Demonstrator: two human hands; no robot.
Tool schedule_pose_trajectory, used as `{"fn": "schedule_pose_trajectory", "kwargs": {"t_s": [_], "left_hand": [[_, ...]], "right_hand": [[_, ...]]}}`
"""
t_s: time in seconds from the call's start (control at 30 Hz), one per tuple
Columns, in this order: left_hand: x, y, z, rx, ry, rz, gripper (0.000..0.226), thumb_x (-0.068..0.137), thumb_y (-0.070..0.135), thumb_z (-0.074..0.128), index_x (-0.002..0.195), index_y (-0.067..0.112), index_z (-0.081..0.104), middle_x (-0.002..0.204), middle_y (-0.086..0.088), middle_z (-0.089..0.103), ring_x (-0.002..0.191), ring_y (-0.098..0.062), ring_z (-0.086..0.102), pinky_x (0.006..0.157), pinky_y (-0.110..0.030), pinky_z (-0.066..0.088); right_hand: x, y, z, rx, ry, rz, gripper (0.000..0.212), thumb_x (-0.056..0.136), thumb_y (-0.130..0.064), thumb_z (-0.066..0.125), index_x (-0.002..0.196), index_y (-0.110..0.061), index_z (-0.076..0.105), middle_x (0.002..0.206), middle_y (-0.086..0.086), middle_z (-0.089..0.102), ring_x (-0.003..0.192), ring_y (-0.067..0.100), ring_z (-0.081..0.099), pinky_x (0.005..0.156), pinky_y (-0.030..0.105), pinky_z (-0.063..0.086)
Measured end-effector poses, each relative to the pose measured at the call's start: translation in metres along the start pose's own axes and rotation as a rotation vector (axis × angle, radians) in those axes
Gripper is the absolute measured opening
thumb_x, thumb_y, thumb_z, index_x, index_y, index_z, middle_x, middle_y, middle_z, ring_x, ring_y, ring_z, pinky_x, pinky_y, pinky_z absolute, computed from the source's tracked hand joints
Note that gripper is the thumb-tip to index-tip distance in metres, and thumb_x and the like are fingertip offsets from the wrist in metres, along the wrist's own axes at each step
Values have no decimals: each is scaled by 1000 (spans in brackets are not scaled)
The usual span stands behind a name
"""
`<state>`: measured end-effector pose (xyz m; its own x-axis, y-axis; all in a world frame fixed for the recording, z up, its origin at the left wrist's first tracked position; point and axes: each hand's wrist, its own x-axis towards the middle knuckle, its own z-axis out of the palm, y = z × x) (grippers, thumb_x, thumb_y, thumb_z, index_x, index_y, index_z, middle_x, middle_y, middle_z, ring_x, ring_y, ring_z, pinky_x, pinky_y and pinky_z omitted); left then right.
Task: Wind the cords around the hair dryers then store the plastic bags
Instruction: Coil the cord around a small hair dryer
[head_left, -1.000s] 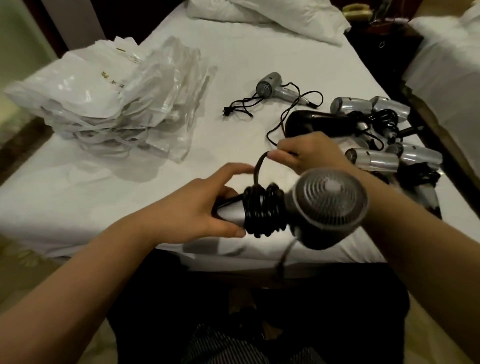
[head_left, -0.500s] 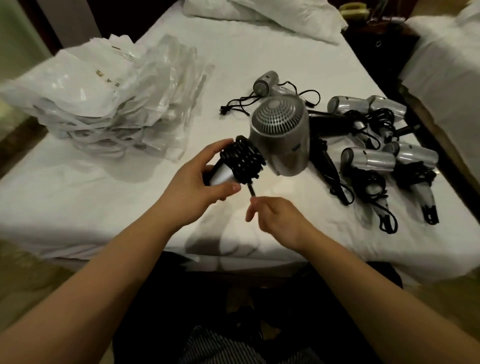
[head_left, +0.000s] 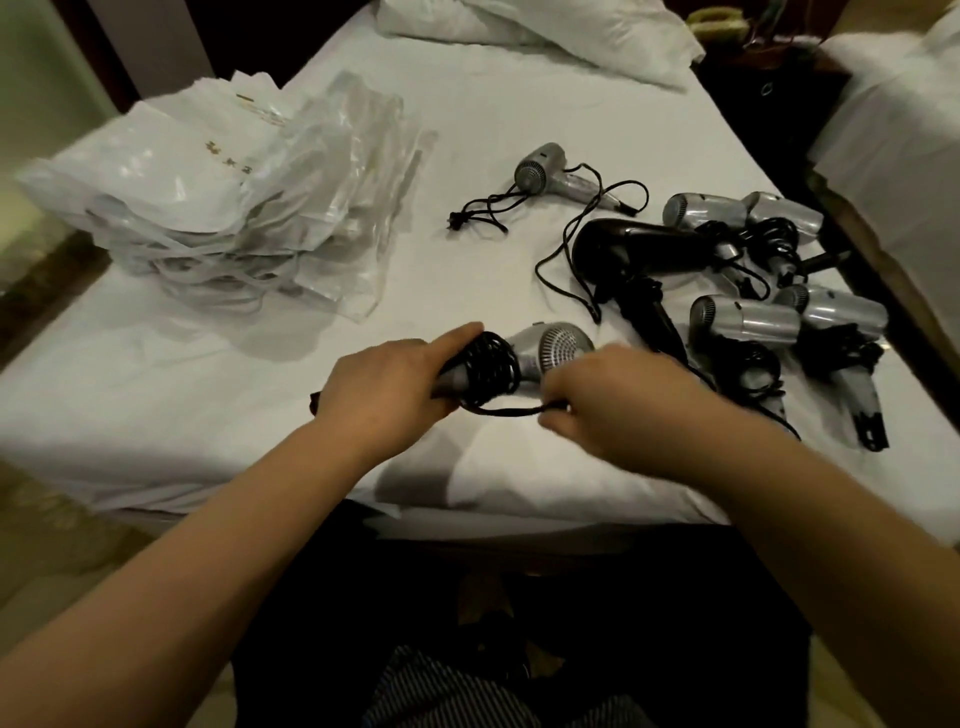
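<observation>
The left hand (head_left: 387, 387) grips the handle of a silver hair dryer (head_left: 540, 356) just above the near edge of the bed (head_left: 182, 415), with black cord (head_left: 491, 371) coiled thickly round that handle. The right hand (head_left: 613, 397) pinches the short free run of cord stretched between the two hands. To finish well, keep that run taut, lay the last turn snug beside the others, and tuck the plug end under a coil so nothing springs loose. To the right lie wound dryers (head_left: 748, 322); farther off one unwound dryer (head_left: 543, 169) waits, and the plastic bags (head_left: 223, 208) sit heaped at far left.
</observation>
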<state>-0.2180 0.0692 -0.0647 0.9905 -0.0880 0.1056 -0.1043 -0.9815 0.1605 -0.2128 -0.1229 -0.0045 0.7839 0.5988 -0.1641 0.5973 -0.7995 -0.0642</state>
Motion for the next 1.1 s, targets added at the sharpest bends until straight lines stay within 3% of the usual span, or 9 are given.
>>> {"fn": "schedule_pose_trajectory", "kwargs": {"t_s": [0.17,0.33,0.43,0.5,0.6,0.67,0.77,0.87,1.1], "left_hand": [[4,-7,-10,21,-189,170,69,84,44,59,142,53,22,113,5,63,103,-21,58,68,-28,40],[0,0,-27,-285,-484,297,69,74,29,73,133,47,42,57,27,55,62,8,51,56,-10,31],[-2,2,-36,-486,-578,317,63,68,27,73,125,43,50,60,20,60,55,-1,50,57,-10,35],[-6,2,-41,-715,-632,287,61,57,33,68,116,38,54,70,5,65,59,-13,54,60,-17,41],[-8,-1,-38,-1107,-636,213,58,52,28,67,108,22,51,67,-15,59,55,-24,51,52,-25,42],[-6,-1,-33,-1306,-577,191,59,58,22,67,112,14,46,72,-20,59,51,-25,50,49,-27,42],[-2,1,-21,-1448,-466,156,49,66,23,66,111,18,48,74,-15,61,48,-23,51,47,-27,42],[1,1,-11,-1455,-408,85,49,66,29,66,110,19,49,73,-11,62,48,-22,52,46,-26,42],[3,-2,5,-1368,-399,-65,56,72,19,60,126,17,43,79,-10,66,55,-21,55,49,-30,45]], "right_hand": [[15,20,-23,-129,23,-26,27,90,-47,52,74,-26,47,67,-11,41,78,14,43,56,26,31],[31,39,-10,-138,89,-158,40,85,-62,38,78,-23,47,69,-6,48,73,14,47,59,28,39],[33,42,6,-148,143,-205,57,80,-65,20,86,-18,53,77,-5,50,73,13,49,65,32,45],[39,60,34,22,143,-136,50,90,-57,25,80,-17,53,74,-6,49,66,10,48,69,36,48],[45,74,75,615,100,134,23,96,-28,47,98,-10,60,96,4,61,84,11,59,96,49,44],[46,55,89,788,112,101,45,89,-33,48,113,3,60,111,12,59,96,12,54,98,35,40],[32,28,83,826,272,48,32,91,-33,40,74,-14,59,77,-17,59,67,-5,47,70,4,37],[27,18,87,821,317,64,41,99,-25,37,64,-5,47,58,-5,37,55,4,37,56,12,32],[23,11,102,1008,105,234,33,100,-25,36,74,-20,57,58,0,39,49,8,35,50,15,30]]}}
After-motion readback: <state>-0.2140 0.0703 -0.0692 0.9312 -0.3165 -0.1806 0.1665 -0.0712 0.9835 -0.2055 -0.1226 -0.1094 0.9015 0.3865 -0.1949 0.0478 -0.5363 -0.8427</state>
